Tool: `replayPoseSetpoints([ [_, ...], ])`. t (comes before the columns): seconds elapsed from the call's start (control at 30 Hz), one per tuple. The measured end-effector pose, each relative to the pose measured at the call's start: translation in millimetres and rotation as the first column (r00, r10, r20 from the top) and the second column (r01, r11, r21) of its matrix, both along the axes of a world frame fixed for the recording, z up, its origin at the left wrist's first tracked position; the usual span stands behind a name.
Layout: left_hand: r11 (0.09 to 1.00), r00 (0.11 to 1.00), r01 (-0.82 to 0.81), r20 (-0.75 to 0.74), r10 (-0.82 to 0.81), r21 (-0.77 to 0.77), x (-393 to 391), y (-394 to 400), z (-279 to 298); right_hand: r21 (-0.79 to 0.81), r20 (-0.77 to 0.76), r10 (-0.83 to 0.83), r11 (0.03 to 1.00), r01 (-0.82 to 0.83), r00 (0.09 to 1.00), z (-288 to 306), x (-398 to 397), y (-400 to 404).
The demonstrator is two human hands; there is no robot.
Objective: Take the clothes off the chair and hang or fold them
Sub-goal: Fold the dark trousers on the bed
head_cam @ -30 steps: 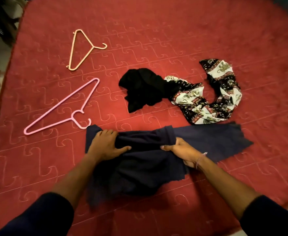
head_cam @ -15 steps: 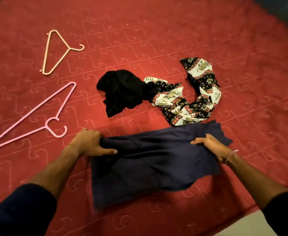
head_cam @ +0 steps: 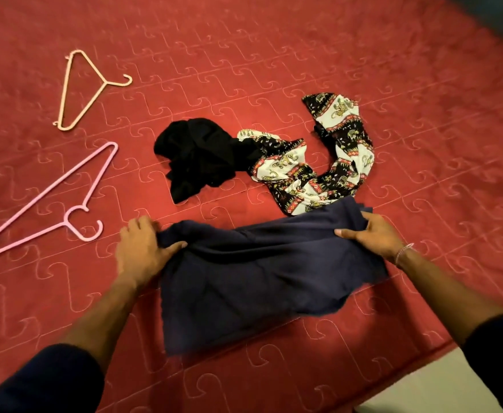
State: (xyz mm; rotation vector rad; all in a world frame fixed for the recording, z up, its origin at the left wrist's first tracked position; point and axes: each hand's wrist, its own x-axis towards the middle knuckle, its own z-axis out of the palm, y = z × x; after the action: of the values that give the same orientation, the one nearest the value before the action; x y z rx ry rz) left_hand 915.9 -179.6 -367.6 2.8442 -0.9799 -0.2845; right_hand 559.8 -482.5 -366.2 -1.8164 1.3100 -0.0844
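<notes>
Head view: a navy garment (head_cam: 244,272) lies spread on the red bed (head_cam: 303,55), near its front edge. Left hand (head_cam: 143,251) and right hand (head_cam: 375,234) each pinch one end of its far edge between thumb and curled fingers, probably to draw the cloth taut for a fold. Beyond lie a black garment (head_cam: 196,156) and a patterned garment (head_cam: 318,156), touching. A pink hanger (head_cam: 47,204) and a cream hanger (head_cam: 86,90) lie at left, ready for hanging.
</notes>
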Motion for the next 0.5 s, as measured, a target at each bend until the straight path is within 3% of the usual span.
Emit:
replayPoseSetpoints([
  [0.03, 0.973, 0.971, -0.224, -0.093, 0.219, -0.051, -15, 2, -2, -0.144, -0.09, 0.03, 0.989, -0.043, 0.995, -4, -1, 1],
  [0.07, 0.9, 0.886, -0.434, -0.206, 0.415, -0.052, -31, 2, -4, -0.271, -0.167, 0.034, 0.959, -0.079, 0.985, -8, -2, 3],
  [0.13, 0.762, 0.708, -0.647, -0.353, 0.611, 0.021, -58, -2, -7, -0.417, -0.274, -0.009, 0.902, -0.111, 0.962, -14, -5, 8],
  [0.2, 0.723, 0.654, -0.689, -0.391, 0.647, 0.044, -72, -6, -15, -0.376, -0.351, -0.141, 0.927, -0.001, 0.926, -14, -7, 11],
  [0.3, 0.734, 0.668, -0.679, -0.399, 0.628, 0.02, -73, -5, -25, -0.229, -0.398, -0.2, 0.967, 0.115, 0.895, -18, -9, 9],
  [0.5, 0.725, 0.675, -0.672, -0.526, 0.518, -0.148, -69, 16, -25, -0.018, -0.203, -0.231, 0.972, 0.232, 0.952, -16, -4, 9],
])
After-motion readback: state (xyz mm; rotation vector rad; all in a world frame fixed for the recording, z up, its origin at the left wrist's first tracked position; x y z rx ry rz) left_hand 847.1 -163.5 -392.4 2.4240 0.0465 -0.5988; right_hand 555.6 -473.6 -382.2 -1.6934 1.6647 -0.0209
